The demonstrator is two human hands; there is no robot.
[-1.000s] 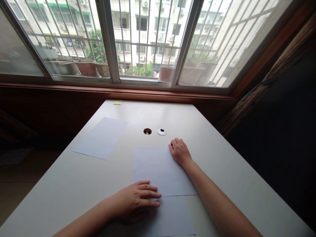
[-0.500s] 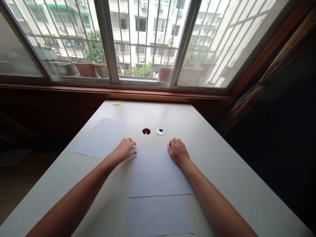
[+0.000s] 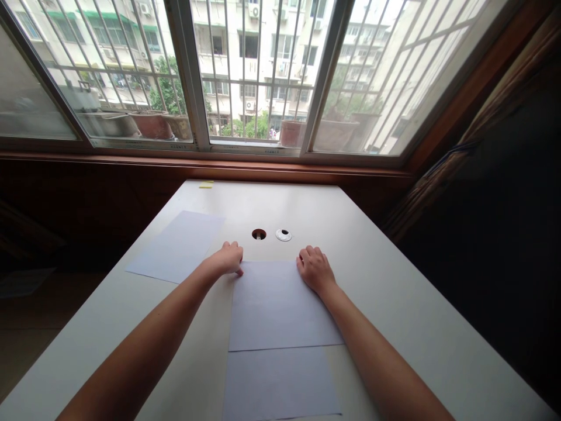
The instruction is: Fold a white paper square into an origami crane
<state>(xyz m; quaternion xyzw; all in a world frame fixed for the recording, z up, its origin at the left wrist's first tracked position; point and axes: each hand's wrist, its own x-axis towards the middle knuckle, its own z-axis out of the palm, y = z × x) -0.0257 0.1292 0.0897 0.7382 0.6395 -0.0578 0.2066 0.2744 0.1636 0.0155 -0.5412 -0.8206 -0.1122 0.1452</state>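
Observation:
A white sheet of paper point(image 3: 276, 313) lies flat on the white table. Its near edge meets or overlaps a second white sheet point(image 3: 280, 383); I cannot tell which. At the far left corner of the first sheet is my left hand point(image 3: 229, 258), its fingers curled in and the thumb pointing down at the corner. My right hand point(image 3: 314, 268) rests on the far right corner with its fingers folded closed, and that corner is hidden beneath it. The right forearm covers part of the sheet's right edge.
Another white sheet point(image 3: 175, 245) lies to the left on the table point(image 3: 385, 304). Beyond my hands are a round cable hole point(image 3: 259, 234) and a white ring-shaped cover point(image 3: 283, 235). Yellow strips point(image 3: 206, 184) sit at the far edge, below a barred window.
My left hand has curled its fingers, which were more spread, and shifted slightly to the right at the sheet's corner. The right hand has stayed in place.

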